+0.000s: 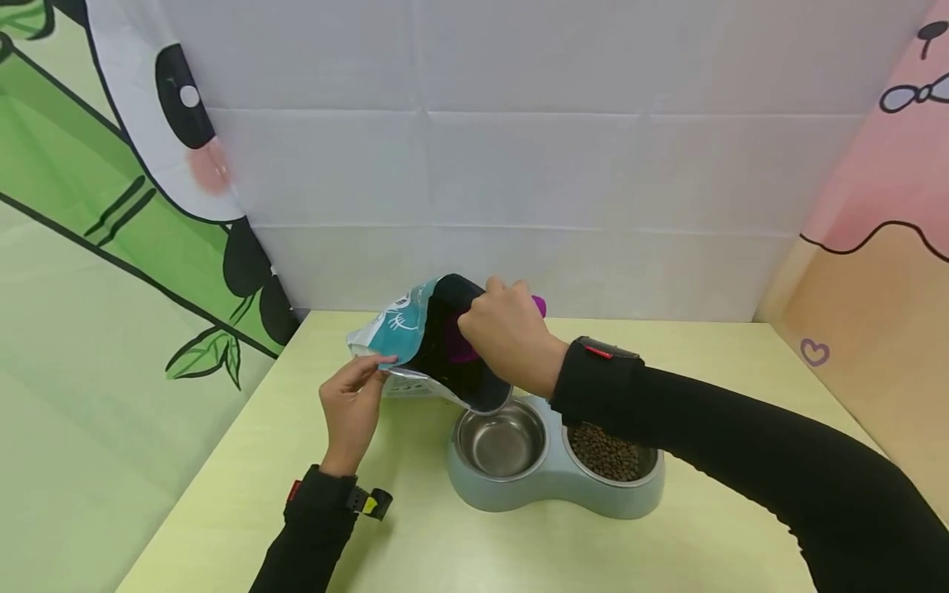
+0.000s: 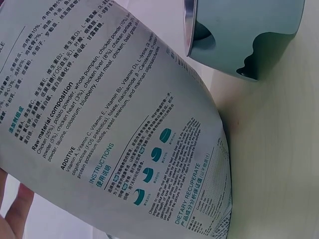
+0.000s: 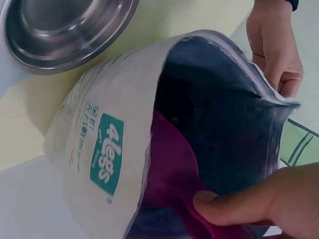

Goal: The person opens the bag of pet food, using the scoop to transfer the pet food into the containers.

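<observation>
A pet food bag (image 1: 400,329), teal and white with a dark lining, is tilted with its wide mouth toward the right. My left hand (image 1: 352,412) pinches the near corner of its rim. With my right hand (image 1: 511,338) I grip the handle of a purple scoop (image 3: 172,159), whose head is inside the bag mouth; the thumb lies along the handle. What the scoop carries is hidden. The left wrist view shows the printed back of the bag (image 2: 124,124), and the right wrist view its front (image 3: 107,154).
Just below the bag mouth stands a pale blue double feeder (image 1: 556,486). Its left steel bowl (image 1: 504,445) shows bare metal, and brown kibble (image 1: 604,453) lies in the right one, partly under my right sleeve. Printed cloth walls (image 1: 534,173) enclose the yellow table (image 1: 415,535).
</observation>
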Available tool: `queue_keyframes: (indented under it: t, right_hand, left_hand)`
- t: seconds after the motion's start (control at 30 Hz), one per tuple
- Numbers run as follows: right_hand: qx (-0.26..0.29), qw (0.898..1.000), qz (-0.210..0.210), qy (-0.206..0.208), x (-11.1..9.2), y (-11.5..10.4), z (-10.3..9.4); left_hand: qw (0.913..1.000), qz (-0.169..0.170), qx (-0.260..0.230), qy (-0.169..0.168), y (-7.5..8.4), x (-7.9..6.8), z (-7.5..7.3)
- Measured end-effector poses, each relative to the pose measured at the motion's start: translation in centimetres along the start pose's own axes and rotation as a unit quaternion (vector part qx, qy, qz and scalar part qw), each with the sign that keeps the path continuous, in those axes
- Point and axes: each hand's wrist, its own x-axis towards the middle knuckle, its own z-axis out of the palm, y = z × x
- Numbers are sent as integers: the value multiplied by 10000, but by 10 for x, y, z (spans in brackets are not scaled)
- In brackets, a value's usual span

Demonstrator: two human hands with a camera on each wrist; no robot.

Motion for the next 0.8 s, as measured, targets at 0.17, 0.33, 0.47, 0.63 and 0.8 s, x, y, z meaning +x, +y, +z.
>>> queue_keyframes:
  t: [0.17,0.33,0.47,0.63,0.8]
  right_hand:
    - [-192,9996,119,-187,8,-14,4]
    - [-234,9993,200,-227,14,-25,13]
    - [-201,9993,220,-233,16,-28,20]
    - [-66,9992,274,-281,20,-29,29]
    - [239,9990,325,-192,26,-32,40]
  left_hand:
    - [10000,42,4,89,-15,-2,1]
    - [9998,115,-32,133,-32,-5,3]
    - [9998,122,-23,136,-32,-4,3]
    - [9998,109,-52,125,-33,-5,3]
    - [9999,62,-72,109,-33,-5,3]
